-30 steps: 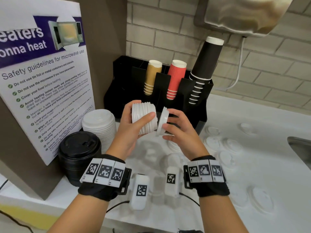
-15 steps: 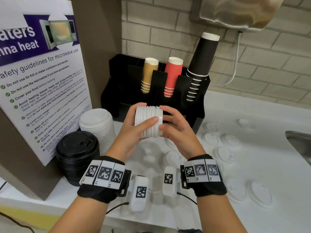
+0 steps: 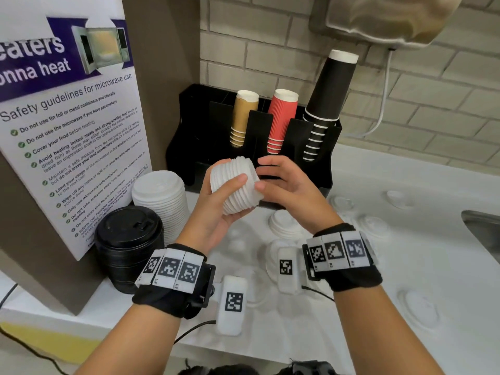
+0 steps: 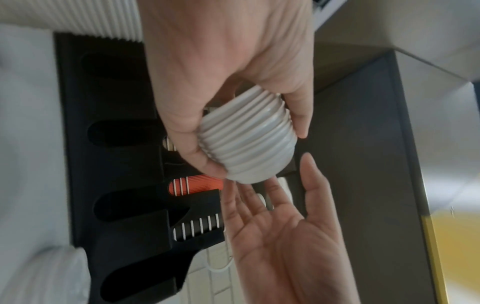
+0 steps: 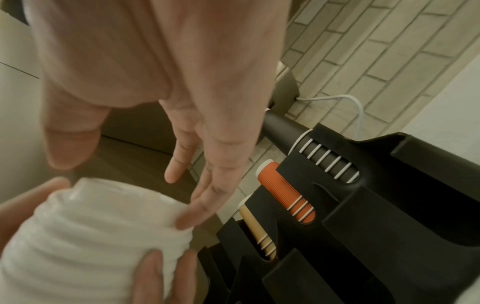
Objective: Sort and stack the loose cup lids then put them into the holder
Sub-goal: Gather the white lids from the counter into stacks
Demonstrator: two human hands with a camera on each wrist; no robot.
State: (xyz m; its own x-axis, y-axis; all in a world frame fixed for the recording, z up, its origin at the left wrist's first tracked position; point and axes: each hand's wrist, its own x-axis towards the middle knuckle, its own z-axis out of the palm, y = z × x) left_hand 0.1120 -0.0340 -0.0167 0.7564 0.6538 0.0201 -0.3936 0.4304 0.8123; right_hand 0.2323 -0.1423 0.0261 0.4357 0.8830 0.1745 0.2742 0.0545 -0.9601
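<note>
My left hand grips a stack of small white lids held on its side in front of the black holder. Its thumb lies across the front of the stack, with the fingers wrapped behind. My right hand is open beside the stack's right end, fingers straight. In the right wrist view one fingertip touches the rim of the stack. The left wrist view shows the stack in my grip and the right palm spread below it. Several loose white lids lie on the counter.
A tall stack of larger white lids and a stack of black lids stand at the left by a poster. The holder carries tan, red and black cups. A sink cuts into the counter's right edge.
My right hand brought a single lid onto the right end of the stack, then let go and straightened its fingers. The stack has tilted in my left hand.
</note>
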